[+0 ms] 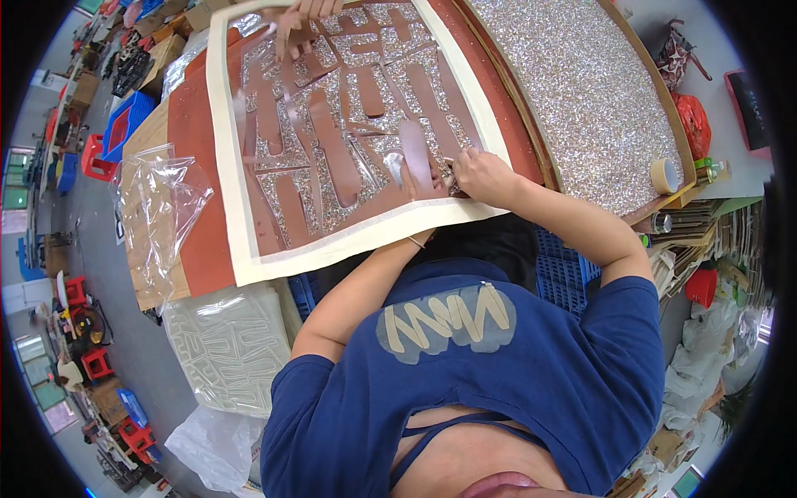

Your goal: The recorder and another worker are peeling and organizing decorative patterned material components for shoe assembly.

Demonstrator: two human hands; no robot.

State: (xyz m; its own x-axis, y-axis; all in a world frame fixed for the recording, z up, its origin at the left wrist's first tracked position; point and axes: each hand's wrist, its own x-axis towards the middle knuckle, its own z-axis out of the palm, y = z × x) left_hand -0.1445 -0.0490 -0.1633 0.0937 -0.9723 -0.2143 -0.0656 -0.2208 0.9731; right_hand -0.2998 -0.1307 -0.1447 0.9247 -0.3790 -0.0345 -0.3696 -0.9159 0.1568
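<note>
A cream-bordered sheet with brown, elongated cut-out shapes lies in front of me, and silvery glitter shows between the shapes. My left forearm passes beneath its near border; a few fingertips of my left hand show at the base of a shiny pinkish-brown strip that tilts up. The rest of that hand is hidden. My right hand is closed in a pinch at the near right of the sheet, just beside that strip; what it grips is hidden by the fingers. Another person's hands work over the sheet's far edge.
A glitter-covered panel with a raised rim lies to the right, a tape roll on its corner. Clear plastic film hangs at the left. Below it sits a stack of clear patterned sheets. Blue crates stand below the table.
</note>
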